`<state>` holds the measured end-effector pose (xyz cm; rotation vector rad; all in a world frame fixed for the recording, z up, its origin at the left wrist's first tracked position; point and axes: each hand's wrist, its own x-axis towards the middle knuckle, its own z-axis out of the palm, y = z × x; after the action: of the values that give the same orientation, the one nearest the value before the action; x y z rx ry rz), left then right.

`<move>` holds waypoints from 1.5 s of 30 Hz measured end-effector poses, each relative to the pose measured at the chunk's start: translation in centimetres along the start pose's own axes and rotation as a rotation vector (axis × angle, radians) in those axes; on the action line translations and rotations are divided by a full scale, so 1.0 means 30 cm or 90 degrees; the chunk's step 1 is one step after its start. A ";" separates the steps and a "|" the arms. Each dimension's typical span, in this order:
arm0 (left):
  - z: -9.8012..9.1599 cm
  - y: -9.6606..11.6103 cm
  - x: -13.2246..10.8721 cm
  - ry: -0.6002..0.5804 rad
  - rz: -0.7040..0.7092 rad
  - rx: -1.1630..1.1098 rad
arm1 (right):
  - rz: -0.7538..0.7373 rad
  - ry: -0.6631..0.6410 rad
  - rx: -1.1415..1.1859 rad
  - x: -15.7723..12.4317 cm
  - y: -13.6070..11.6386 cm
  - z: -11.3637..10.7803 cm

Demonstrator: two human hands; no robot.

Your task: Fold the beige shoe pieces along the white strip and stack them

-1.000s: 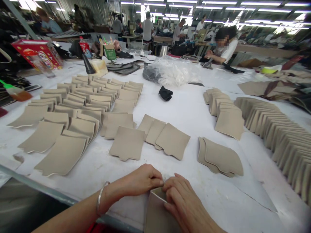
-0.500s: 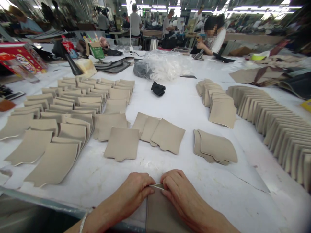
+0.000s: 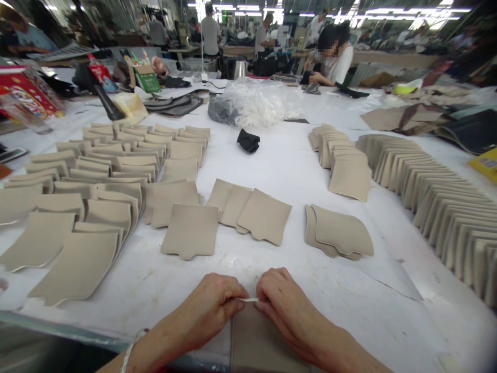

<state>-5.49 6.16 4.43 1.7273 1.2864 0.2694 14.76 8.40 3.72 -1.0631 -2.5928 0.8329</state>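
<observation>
At the near edge of the table, a beige leather-like panel (image 3: 258,342) lies between my hands, its far edge showing a thin white strip. My left hand (image 3: 213,305) pinches the left part of that edge between thumb and fingers. Close beside it, my right hand (image 3: 285,305) grips the same edge from the right, covering part of the panel. Just beyond are similar loose panels: a single square one with a small tab (image 3: 190,230), several overlapping ones (image 3: 266,215) and a curled pair (image 3: 344,230).
Rows of beige panels (image 3: 97,207) cover the left of the white table (image 3: 248,264). A long leaning stack (image 3: 438,202) runs down the right. A black crumpled piece (image 3: 248,141) and a clear plastic bag (image 3: 260,103) lie farther back. Across the table sits a co-worker (image 3: 337,57).
The panel's edge between my fingers has turned slightly, so less of its upper face shows there. My hands stay pinched on it. The whole view has shifted a little.
</observation>
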 end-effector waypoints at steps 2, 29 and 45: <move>0.006 0.000 0.005 0.005 0.013 0.016 | 0.003 -0.005 0.007 0.000 0.003 0.000; 0.055 0.051 0.043 -0.005 0.056 0.047 | 0.053 -0.038 0.167 -0.080 0.108 -0.084; 0.124 0.061 0.083 0.053 0.127 0.072 | 0.120 -0.044 0.187 -0.111 0.132 -0.110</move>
<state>-0.86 6.22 3.00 1.9631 1.2089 0.3943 20.72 9.74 4.16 -1.2185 -2.3490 1.2704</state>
